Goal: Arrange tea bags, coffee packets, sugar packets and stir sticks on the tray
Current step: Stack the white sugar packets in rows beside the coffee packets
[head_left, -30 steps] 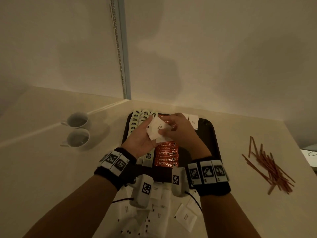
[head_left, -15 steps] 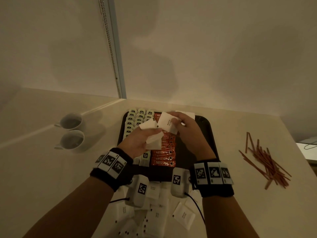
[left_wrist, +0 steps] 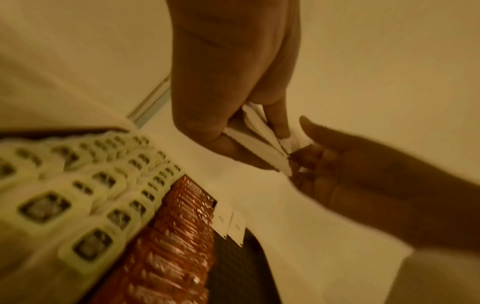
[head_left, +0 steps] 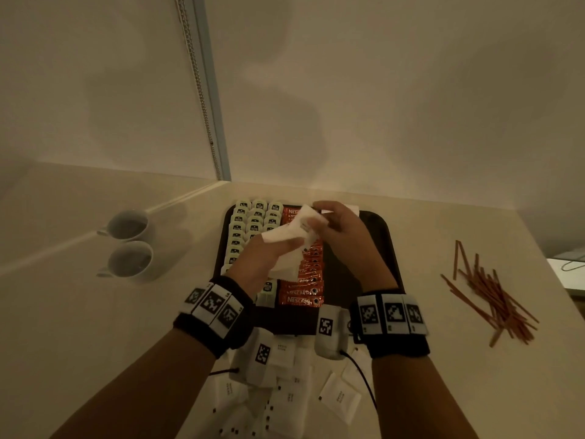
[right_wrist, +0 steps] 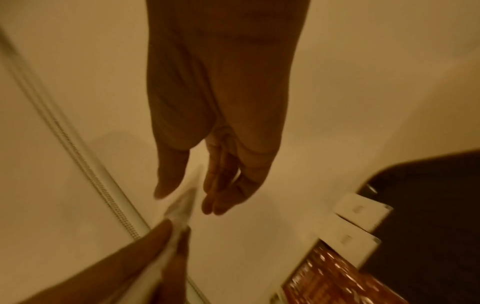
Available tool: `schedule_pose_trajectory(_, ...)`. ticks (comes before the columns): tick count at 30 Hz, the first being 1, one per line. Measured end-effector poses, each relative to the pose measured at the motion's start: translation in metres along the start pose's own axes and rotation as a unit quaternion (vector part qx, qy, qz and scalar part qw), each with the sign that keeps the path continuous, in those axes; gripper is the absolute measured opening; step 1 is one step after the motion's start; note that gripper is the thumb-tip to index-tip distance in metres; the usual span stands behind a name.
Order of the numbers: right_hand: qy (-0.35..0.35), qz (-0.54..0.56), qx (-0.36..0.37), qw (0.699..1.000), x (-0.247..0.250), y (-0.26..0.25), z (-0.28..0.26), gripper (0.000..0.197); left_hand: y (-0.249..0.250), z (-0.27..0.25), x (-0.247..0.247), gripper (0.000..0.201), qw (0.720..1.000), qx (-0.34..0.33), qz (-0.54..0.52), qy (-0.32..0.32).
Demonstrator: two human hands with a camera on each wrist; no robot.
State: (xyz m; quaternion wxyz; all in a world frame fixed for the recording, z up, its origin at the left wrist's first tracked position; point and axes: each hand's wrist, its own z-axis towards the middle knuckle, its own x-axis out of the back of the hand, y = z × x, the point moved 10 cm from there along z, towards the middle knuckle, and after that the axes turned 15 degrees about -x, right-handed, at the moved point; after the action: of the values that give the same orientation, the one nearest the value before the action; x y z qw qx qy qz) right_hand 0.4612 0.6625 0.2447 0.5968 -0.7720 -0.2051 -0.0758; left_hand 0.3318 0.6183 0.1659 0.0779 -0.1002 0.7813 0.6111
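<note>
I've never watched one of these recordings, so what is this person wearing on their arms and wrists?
Both forearms are bare, with no sleeves. Each wrist carries a black band: the left wristband and the right wristband both bear white squares printed with black pixel-like markers. A white camera pod with its own marker hangs under each wrist, trailing a thin black cable.

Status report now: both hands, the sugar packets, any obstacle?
Left hand holds white sugar packets above tray. Right hand pinches one packet off the stack. Stir sticks not yet on tray. No obstacle seen.
</note>
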Motion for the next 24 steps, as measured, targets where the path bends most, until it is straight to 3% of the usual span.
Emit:
schedule_pose_trajectory(2, -0.014, 0.045, -0.047, 0.998, -0.006, 0.019, 0.001, 0.016, -0.004, 0.0, 0.003, 0.057, 0.999, 0.013, -0.034, 0.032)
schedule_pose_trajectory(4, -0.018, 0.108, -0.069, 0.992, -0.011, 0.031, 0.001, 0.007, -0.006, 0.001, 0.004, 0.053, 0.998, 0.016, -0.046, 0.043)
schedule_pose_trajectory(7, -0.035, 0.234, -0.115, 0.965, -0.012, 0.053, 0.006, 0.014, -0.011, 0.001, 0.0, 0.033, 0.997, 0.028, -0.067, 0.034)
schedule_pose_trajectory(9, -0.027, 0.259, -0.142, 0.955, -0.005, 0.071, 0.013, 0.021, -0.014, 0.0, 0.001, 0.019, 0.993, 0.045, -0.105, 0.038)
schedule_pose_trajectory(13, 0.037, 0.179, -0.184, 0.966, 0.027, 0.112, 0.038, 0.026, -0.018, 0.002, 0.01, 0.025, 0.978, 0.081, -0.185, 0.041)
schedule_pose_trajectory(19, 0.167, 0.035, -0.214, 0.962, 0.083, 0.162, 0.085, 0.025, -0.009, 0.012, 0.015, 0.026, 0.971, 0.075, -0.22, 0.047)
schedule_pose_trajectory(24, 0.194, -0.051, -0.222, 0.954, 0.096, 0.171, 0.122, 0.023, -0.01, 0.021, 0.014, 0.031, 0.964, 0.087, -0.245, 0.061)
